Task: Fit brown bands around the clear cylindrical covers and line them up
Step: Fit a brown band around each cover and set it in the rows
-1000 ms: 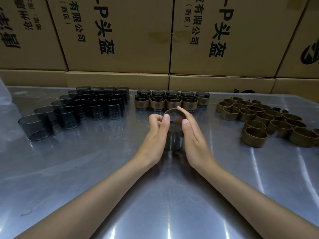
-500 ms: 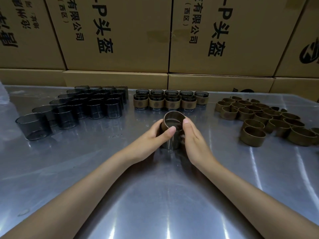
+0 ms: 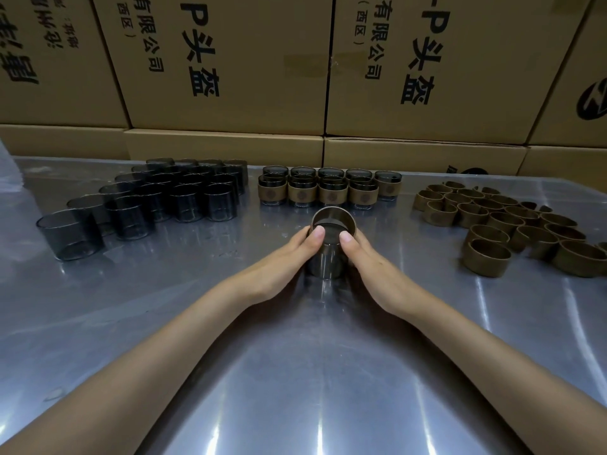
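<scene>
Your left hand [image 3: 282,261] and right hand [image 3: 368,264] are now both gripping the brown band [image 3: 333,215], pressing it lower onto the clear cylindrical cover [image 3: 325,264]; nine banded covers [image 3: 330,190] are standing at twelve o'clock.

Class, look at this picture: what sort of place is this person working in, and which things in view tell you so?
Probably a small factory or packing workshop. Printed cardboard cartons are stacked behind a metal worktable, and many identical clear covers and brown bands are laid out in batches.
</scene>
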A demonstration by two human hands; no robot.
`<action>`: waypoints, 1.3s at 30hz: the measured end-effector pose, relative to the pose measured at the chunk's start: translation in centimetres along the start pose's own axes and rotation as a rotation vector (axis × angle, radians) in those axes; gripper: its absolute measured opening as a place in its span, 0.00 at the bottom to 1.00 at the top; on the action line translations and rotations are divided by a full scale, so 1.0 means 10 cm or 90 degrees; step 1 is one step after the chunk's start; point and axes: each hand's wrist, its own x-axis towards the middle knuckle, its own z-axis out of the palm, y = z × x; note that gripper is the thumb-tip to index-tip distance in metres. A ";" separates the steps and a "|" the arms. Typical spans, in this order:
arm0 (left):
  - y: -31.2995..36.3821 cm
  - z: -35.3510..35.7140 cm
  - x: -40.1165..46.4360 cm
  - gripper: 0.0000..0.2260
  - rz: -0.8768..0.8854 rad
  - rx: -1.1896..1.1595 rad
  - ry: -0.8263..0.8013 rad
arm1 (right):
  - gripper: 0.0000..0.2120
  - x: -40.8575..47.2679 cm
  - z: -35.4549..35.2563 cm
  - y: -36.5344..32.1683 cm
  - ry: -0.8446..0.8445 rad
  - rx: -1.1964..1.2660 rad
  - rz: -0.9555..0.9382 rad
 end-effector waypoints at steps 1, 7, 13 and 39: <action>-0.01 0.00 -0.02 0.40 0.006 -0.007 -0.001 | 0.39 0.00 -0.01 -0.01 -0.009 0.003 0.019; 0.02 0.05 -0.01 0.30 0.050 -0.140 -0.007 | 0.27 -0.08 -0.03 -0.08 0.005 0.229 -0.006; 0.09 0.06 -0.05 0.22 0.038 -0.330 -0.001 | 0.26 -0.09 -0.02 -0.11 0.019 0.322 0.006; 0.12 0.04 -0.07 0.33 -0.019 -0.564 0.091 | 0.38 -0.09 -0.05 -0.12 0.063 0.550 0.094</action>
